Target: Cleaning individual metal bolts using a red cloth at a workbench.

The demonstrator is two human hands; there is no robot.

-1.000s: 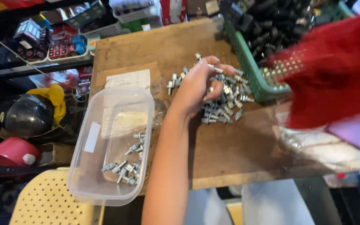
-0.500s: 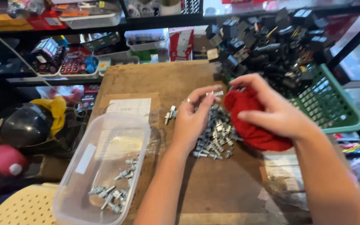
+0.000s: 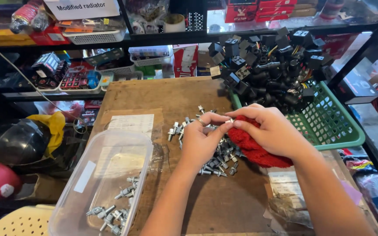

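Note:
My left hand (image 3: 203,140) is raised over a pile of small silver bolts (image 3: 217,159) on the wooden tabletop (image 3: 162,94), and its fingertips pinch one bolt. My right hand (image 3: 273,130) holds a red knitted cloth (image 3: 254,150) bunched under the palm, and its fingertips meet the left hand's at the pinched bolt. A clear plastic box (image 3: 103,183) lies to the left with several bolts (image 3: 112,212) in its near end.
A green mesh basket (image 3: 329,126) heaped with black connectors and relays (image 3: 267,65) sits at the right rear. Paper sheet and plastic bags lie on the table. Shelves of boxed parts stand behind. Black and red helmets and a cream plastic chair are at the left.
My right hand with the red cloth has come in from the right and down beside the left. The left hand has lifted off the pile with a bolt pinched. The view has tilted up.

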